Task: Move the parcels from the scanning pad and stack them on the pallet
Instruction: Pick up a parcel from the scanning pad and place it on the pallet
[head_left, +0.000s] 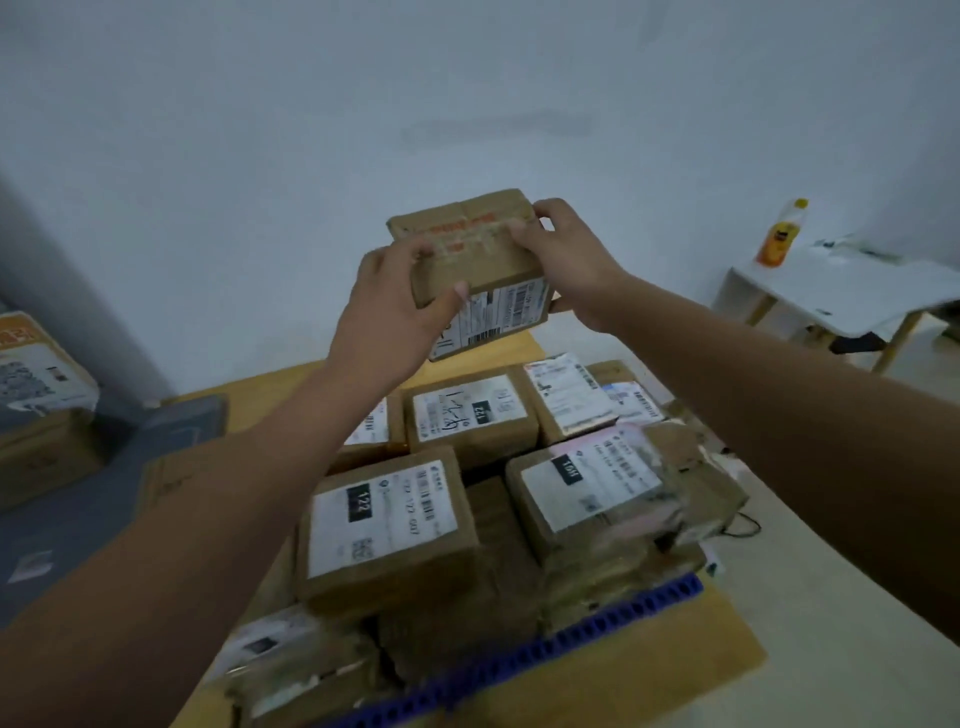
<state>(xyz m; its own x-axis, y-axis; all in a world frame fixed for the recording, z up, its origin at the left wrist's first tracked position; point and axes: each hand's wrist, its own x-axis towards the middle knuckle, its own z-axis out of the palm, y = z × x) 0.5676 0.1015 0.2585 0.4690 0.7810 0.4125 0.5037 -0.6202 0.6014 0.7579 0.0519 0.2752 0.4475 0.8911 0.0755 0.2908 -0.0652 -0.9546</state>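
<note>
I hold a small brown cardboard parcel (475, 260) with red print and a white label in the air above the far side of the stack. My left hand (400, 306) grips its left side and my right hand (571, 260) grips its right side. Below it, several labelled brown parcels (387, 530) are stacked on the blue pallet (545, 654), whose perforated edge shows at the front. A dark grey scanning pad (187, 421) lies on the floor to the left, partly hidden by my left arm.
A larger box (39, 384) with an orange top stands at the far left. Flat cardboard (691, 670) lies under the pallet. A white low table (841, 291) with a yellow bottle (782, 234) stands at the right, against the pale wall.
</note>
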